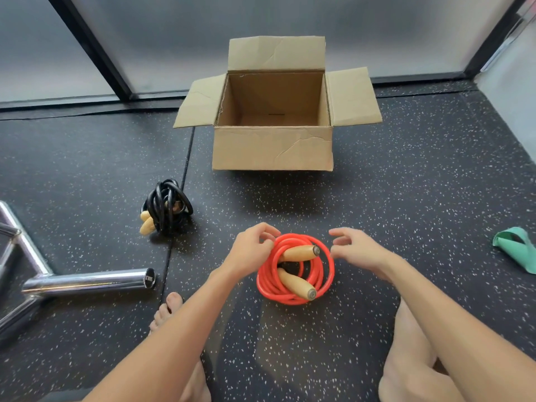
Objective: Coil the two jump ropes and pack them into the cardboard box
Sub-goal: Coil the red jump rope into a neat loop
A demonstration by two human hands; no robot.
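A red jump rope [295, 268] lies coiled on the dark speckled floor, its two wooden handles resting inside the coil. My left hand [252, 250] pinches the coil's left edge. My right hand [358, 250] hovers just right of the coil with fingers loosely spread, holding nothing. A black jump rope [166, 207] sits bundled to the left, its wooden handles poking out at the lower left. The cardboard box [272, 147] stands beyond both ropes with all flaps open and nothing visible inside.
A chrome bar frame [87, 281] lies on the floor at the left. A green band [517, 250] lies at the right edge. Frosted glass panels with black frames stand behind the box. My bare foot [166, 311] and knees are near the bottom.
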